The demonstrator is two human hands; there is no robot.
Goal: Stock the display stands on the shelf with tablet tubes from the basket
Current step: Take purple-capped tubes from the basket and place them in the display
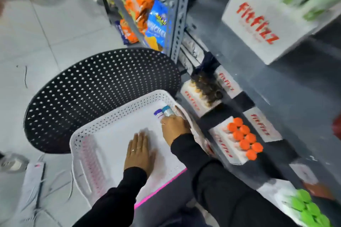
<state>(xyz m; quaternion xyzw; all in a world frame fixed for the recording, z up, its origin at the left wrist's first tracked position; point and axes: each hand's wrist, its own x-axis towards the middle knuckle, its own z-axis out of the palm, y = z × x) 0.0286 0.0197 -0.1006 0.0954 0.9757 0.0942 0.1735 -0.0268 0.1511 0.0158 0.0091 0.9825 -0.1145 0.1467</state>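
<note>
Reaching into the white perforated plastic basket point(84, 155), right hand point(174, 127) curled around two white tablet tubes point(163, 114) in its far corner beside the grey shelf point(295, 86). Left hand point(139, 151) flat, empty, apparently steadying the basket. Orange-capped display stand point(224, 145) seemingly full.

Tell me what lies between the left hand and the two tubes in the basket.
In the head view, only bare white basket floor separates the flat left hand from the two tubes; the right hand is on them.
</note>
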